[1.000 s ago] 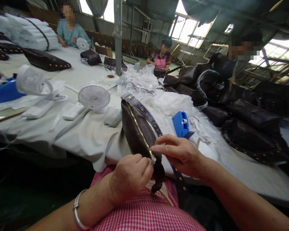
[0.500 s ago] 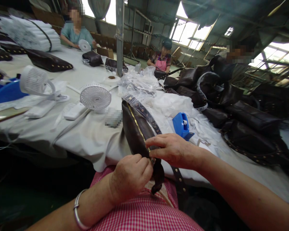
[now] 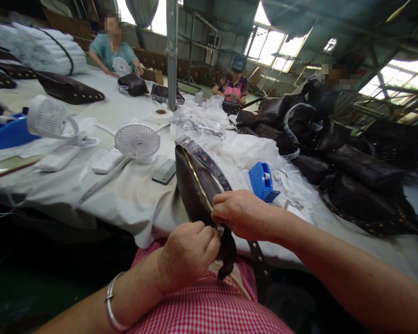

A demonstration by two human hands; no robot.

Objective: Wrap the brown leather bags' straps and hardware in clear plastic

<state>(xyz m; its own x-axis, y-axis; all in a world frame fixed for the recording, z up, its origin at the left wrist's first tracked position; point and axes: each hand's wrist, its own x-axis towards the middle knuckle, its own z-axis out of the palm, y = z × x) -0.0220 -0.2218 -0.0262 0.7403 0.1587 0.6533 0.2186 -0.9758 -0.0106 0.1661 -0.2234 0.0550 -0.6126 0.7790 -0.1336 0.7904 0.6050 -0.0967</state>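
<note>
A dark brown leather bag (image 3: 191, 195) with a gold zipper (image 3: 199, 182) along its top lies at the table's near edge, its end toward my lap. My left hand (image 3: 191, 248) is closed on the bag's near end, left of the zipper. Across from it, my right hand (image 3: 240, 213) has its fingers curled together at the zipper's near end; what they pinch is hidden. A studded strap (image 3: 209, 160), partly wrapped in clear plastic, runs along the bag's right side. Its lower part (image 3: 258, 257) hangs over the table edge.
White fans (image 3: 137, 140) and a phone (image 3: 164, 171) lie left of the bag. A blue tape dispenser (image 3: 262, 182) stands to the right, near plastic wrapping (image 3: 247, 150). Dark bags (image 3: 362, 171) are heaped at far right. A metal post (image 3: 172, 55) rises mid-table. Co-workers (image 3: 113, 46) sit beyond.
My right hand's fingers, stretched out over the zipper before, are now curled in at its near end. My left hand and the bag have hardly moved.
</note>
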